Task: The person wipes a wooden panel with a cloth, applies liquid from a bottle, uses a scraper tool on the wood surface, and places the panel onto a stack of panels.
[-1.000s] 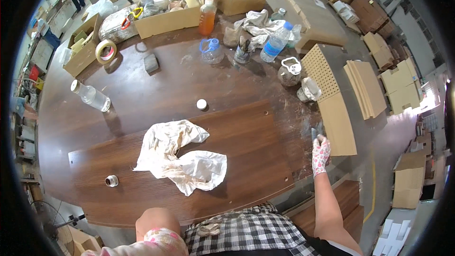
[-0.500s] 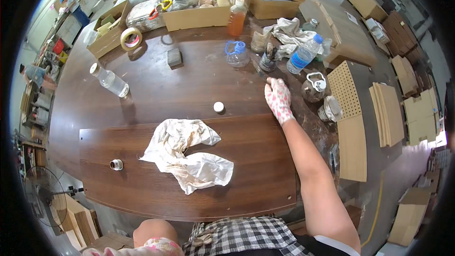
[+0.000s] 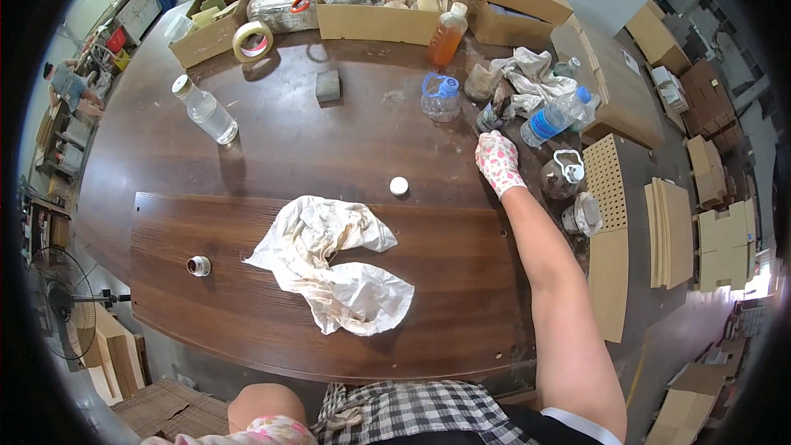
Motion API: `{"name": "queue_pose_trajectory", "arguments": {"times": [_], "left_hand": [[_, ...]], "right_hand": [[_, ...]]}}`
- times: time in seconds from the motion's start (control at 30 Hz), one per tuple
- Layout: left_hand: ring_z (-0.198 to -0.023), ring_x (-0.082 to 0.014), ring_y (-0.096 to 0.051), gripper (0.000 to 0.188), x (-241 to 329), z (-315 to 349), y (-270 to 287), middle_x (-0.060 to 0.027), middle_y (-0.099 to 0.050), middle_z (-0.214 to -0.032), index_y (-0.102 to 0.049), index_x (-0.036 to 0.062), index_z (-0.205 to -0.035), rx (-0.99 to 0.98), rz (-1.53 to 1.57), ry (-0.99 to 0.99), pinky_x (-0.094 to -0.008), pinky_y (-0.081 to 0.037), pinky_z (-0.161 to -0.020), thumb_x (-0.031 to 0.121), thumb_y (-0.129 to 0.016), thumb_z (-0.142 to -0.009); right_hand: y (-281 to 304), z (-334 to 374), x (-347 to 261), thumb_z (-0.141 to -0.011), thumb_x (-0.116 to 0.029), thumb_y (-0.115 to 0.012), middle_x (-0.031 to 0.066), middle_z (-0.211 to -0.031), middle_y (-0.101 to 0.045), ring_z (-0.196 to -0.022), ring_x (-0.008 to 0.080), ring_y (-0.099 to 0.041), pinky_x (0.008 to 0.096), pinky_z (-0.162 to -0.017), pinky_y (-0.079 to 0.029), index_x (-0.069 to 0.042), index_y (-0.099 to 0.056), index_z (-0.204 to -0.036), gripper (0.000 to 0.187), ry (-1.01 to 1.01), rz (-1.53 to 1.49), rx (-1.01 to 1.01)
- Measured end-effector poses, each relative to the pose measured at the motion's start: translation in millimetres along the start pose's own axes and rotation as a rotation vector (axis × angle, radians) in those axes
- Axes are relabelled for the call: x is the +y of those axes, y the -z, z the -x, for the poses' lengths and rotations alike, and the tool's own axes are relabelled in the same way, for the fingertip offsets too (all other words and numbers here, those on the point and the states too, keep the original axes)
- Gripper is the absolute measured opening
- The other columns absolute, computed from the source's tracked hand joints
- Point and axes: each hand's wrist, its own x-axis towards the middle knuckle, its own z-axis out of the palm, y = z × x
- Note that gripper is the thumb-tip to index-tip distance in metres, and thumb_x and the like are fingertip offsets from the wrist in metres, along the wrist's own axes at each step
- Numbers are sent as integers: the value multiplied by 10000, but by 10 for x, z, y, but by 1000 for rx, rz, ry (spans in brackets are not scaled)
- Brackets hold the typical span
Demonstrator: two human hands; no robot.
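My right hand (image 3: 499, 161), in a white glove with pink spots, is at the right side of the table with its fingers curled closed. Whatever lies in the fingers is hidden. Just beyond the fingertips stands a small dark-stained container (image 3: 489, 119). A clear jug with a blue cap (image 3: 441, 100) is to its left, and a water bottle with a blue label (image 3: 550, 122) to its right. My left hand (image 3: 280, 430), gloved too, shows only partly at the lower edge by my knee; its fingers cannot be made out. A crumpled white cloth (image 3: 362, 297) lies on a brown wooden board (image 3: 461, 280).
A small open jar (image 3: 198, 266) and a white cap (image 3: 399, 186) lie nearby. At left stands a clear bottle (image 3: 211, 115). Farther back are a tape roll (image 3: 252, 42), a grey block (image 3: 328, 86), an orange-liquid bottle (image 3: 446, 35) and cardboard boxes (image 3: 375, 25). A handled jar (image 3: 561, 177) stands right.
The whole view has shifted and tilted slightly. My right hand remains near the dark-stained container, its fingers now curled more tightly. The cloth and board have not visibly moved on the table.
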Motion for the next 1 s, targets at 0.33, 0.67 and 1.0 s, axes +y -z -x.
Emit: {"name": "queue_pose_trajectory", "arguments": {"times": [0.33, 0.67, 1.0], "left_hand": [[-988, -267, -515, 437, 380, 457, 760, -160, -498, -1058, -512, 23, -1064, -262, -1411, -71, -335, -478, -772, 383, -300, -936], [-1069, -207, -500, 280, 401, 1045, 1116, -119, -471, -1205, -543, 0, -1096, 93, -1411, 559, -322, -427, -866, 118, -341, -942], [-944, -216, -547, 175, 520, 1390, 1119, -103, -582, -979, -607, 21, -964, -17, -1543, 853, -315, -426, -846, 26, -462, -865]], "right_hand": [[814, -33, 345, -893, -219, -474, 161, -924, -623, -866, 328, -597, 413, -770, -476, -43, -623, -954, 239, 1, -411, 457], [794, -47, 440, -886, -245, -456, 194, -1047, -598, -958, 340, -582, 416, -827, -464, -45, -589, -1087, 312, -190, -195, 266], [581, 996, -1146, -792, -164, -621, 80, -1153, -530, -1083, 281, -485, 400, -920, -420, -151, -568, -1177, 389, 339, -715, 315]]}}
